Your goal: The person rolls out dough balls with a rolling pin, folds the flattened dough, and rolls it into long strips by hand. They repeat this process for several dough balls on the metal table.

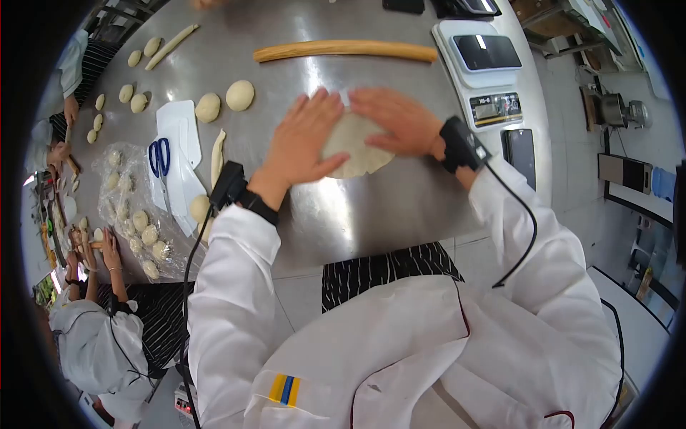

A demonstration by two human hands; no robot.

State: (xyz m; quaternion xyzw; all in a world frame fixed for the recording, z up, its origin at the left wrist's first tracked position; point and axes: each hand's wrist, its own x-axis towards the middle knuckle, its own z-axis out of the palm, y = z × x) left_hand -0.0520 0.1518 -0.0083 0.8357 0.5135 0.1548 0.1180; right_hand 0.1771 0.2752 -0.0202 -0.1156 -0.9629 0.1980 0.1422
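Note:
A flat, roundish sheet of pale dough [355, 146] lies on the steel table [321, 236] in front of me. My left hand [304, 139] rests over its left side with the fingers stretched out and the thumb apart. Over its upper right part is my right hand [400, 123], also open, its fingers pointing inward toward the left hand. Neither hand grips anything. Part of the dough is hidden beneath the fingers. Beyond the hands lies a wooden rolling pin [346, 50]. Two dough balls, one nearer [208, 107] and one farther [240, 95], sit to the left.
On the left are blue-handled scissors [160, 157], a white sheet [187, 136], a dough strip [218, 159] and clear plastic [118, 196] over several dough balls. A digital scale [493, 109] and a phone [519, 154] lie right. Co-workers' hands [111, 250] work at far left.

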